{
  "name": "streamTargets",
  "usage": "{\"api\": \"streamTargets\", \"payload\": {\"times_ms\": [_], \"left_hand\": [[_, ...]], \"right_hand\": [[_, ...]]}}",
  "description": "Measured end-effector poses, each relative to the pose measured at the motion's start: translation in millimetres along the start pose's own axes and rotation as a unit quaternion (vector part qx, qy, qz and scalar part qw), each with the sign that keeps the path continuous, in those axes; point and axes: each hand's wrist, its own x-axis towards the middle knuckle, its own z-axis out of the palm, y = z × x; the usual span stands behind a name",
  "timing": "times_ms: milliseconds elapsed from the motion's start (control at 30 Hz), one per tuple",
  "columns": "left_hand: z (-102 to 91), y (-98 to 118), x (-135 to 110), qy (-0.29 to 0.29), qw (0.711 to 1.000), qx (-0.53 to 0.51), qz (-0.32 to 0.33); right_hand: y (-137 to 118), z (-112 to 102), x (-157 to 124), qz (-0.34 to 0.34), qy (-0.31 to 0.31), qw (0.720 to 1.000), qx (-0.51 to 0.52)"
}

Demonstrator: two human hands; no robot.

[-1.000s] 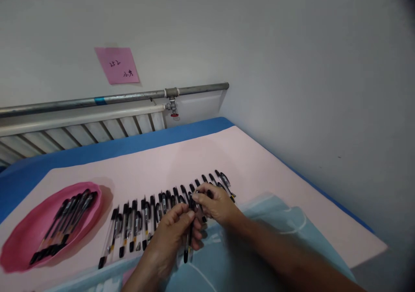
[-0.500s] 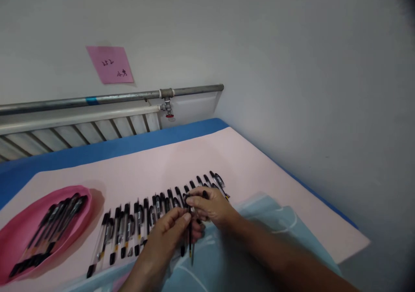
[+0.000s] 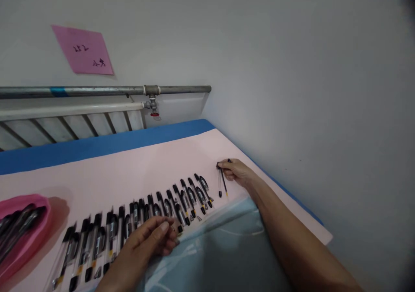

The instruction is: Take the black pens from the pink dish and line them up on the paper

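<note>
At the right end of a row of taken-apart ballpoint pens [image 3: 171, 203], my right hand [image 3: 238, 171] is closed on pen parts. A clear pen barrel [image 3: 220, 184] and a dark refill [image 3: 223, 180] with a yellowish tip hang down from its fingertips, close to the pink sheet. My left hand [image 3: 149, 240] is nearer to me, by the front of the row. Its thumb and fingers are pinched together, and a tiny piece seems to show at the fingertips, too small to name. Black caps and small clear tips lie among the barrels.
A pink bowl [image 3: 43, 214] with several black pens [image 3: 21, 227] stands at the left. The pink sheet [image 3: 181, 153] lies on a blue surface [image 3: 97, 143] against the walls. Light blue cloth or plastic [image 3: 220, 249] covers the front edge. Behind runs a pipe [image 3: 106, 91] with a valve [image 3: 152, 104].
My right hand has moved away from my left, out to the right end of the row with the pen parts. My left hand stays near the front. The view has shifted to the right.
</note>
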Motion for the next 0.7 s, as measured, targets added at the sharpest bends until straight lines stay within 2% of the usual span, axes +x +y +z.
{"api": "streamTargets", "payload": {"times_ms": [133, 400, 567, 700], "left_hand": [[-1.9, -4, 2, -0.008, 1.0, 0.009, -0.011], [-6.6, -9, 8, -0.024, 0.999, 0.016, -0.016], [-10.3, -8, 8, -0.056, 0.998, 0.026, -0.031], [-11.2, -9, 10, -0.065, 0.997, 0.028, -0.028]], "right_hand": [[6, 2, 8, 0.027, -0.005, 0.998, -0.065], [10, 29, 15, 0.011, -0.009, 0.981, -0.193], [9, 39, 8, -0.005, 0.009, 0.961, -0.276], [6, 39, -1, -0.014, 0.037, 0.935, -0.353]]}}
